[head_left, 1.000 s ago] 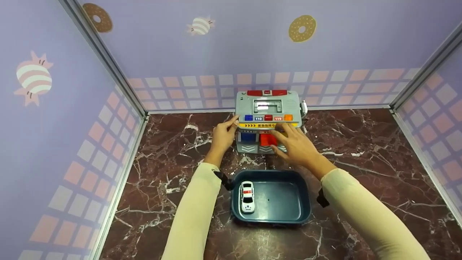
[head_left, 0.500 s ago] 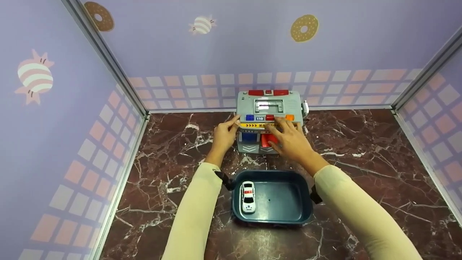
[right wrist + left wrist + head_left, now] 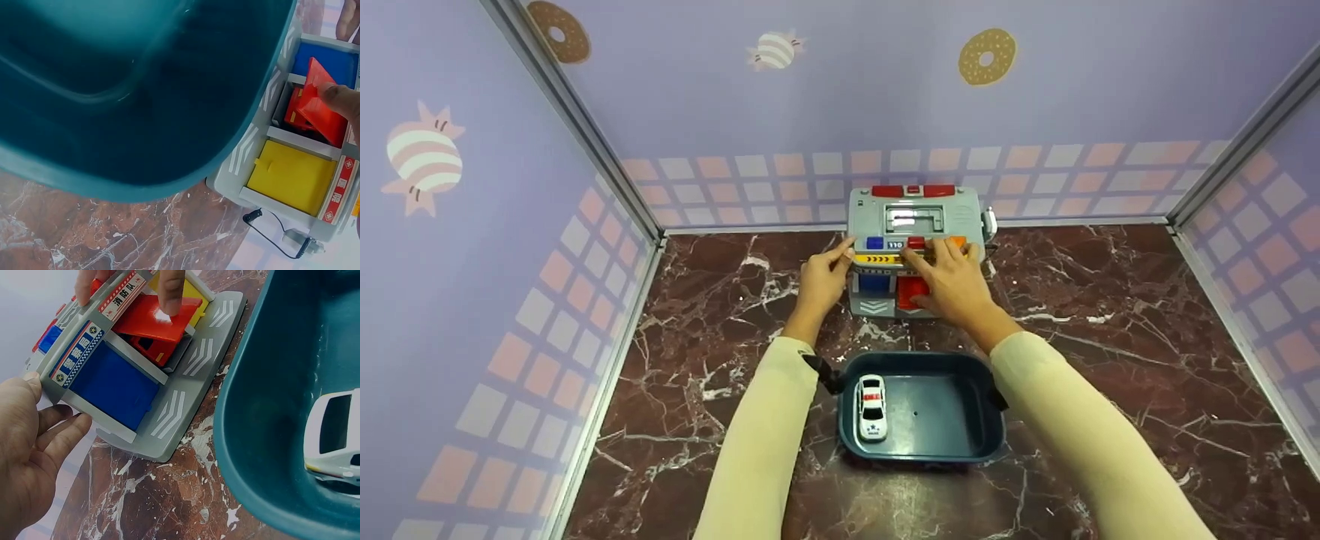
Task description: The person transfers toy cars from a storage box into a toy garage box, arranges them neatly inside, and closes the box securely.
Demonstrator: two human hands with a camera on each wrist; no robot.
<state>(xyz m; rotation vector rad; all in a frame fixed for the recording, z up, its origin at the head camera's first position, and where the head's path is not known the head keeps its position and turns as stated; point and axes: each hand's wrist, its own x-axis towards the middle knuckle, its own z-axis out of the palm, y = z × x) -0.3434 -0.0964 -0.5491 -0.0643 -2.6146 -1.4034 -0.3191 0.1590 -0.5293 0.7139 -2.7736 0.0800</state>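
Note:
A grey toy garage station (image 3: 873, 308) stands by the back wall, with blue (image 3: 115, 385), red (image 3: 160, 320) and yellow (image 3: 291, 177) doors. The red door is tilted outward, and a red toy vehicle (image 3: 294, 108) shows in the bay behind it. My left hand (image 3: 822, 285) steadies the station's left side with thumb and fingertips, its other fingers loosely bent. My right hand (image 3: 956, 289) lies over the front right part, fingers spread on the top edge by the buttons; its thumb (image 3: 337, 97) touches the red door. The blue and yellow doors are down.
A dark teal tray (image 3: 941, 456) stands on the marbled table in front of the station. A white toy police car (image 3: 873, 420) lies at its left side. A black cord (image 3: 270, 241) with a small grey piece hangs beside the station. Patterned walls enclose the table.
My right hand has moved left and slightly up along the station's front edge, its thumb now at the red door. My left hand has kept its place.

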